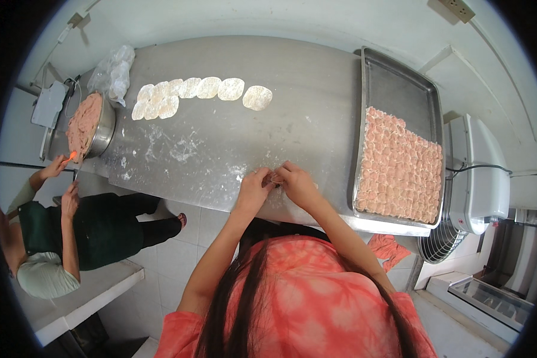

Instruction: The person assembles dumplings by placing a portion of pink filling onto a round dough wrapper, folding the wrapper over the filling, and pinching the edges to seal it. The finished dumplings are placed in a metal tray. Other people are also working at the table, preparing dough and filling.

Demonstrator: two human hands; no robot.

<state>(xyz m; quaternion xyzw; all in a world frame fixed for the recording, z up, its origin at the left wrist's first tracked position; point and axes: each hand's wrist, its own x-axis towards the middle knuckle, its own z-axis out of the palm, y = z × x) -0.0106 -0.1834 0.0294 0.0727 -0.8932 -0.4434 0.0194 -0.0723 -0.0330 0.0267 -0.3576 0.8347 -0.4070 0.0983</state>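
Over the near edge of the steel table, my left hand (255, 188) and my right hand (297, 184) meet with fingertips pinched together. Between them is a small dumpling (275, 178), mostly covered by the fingers. Farther left on the table lie round, flour-dusted dumpling wrappers (208, 88), overlapping in a row with a second short row in front. One wrapper (258, 98) sits apart at the right end. To my right, a large metal tray (394, 62) carries close-packed pinkish open-topped dumplings (400, 167) in its nearer part.
White flour marks the steel table (316, 77). At far left a metal bowl (106, 128) holds pink minced filling (85, 122), beside a clear plastic bag (120, 71). A co-worker (71, 232) there holds an orange-tipped utensil over the bowl. Right of the tray stands a white machine (480, 173).
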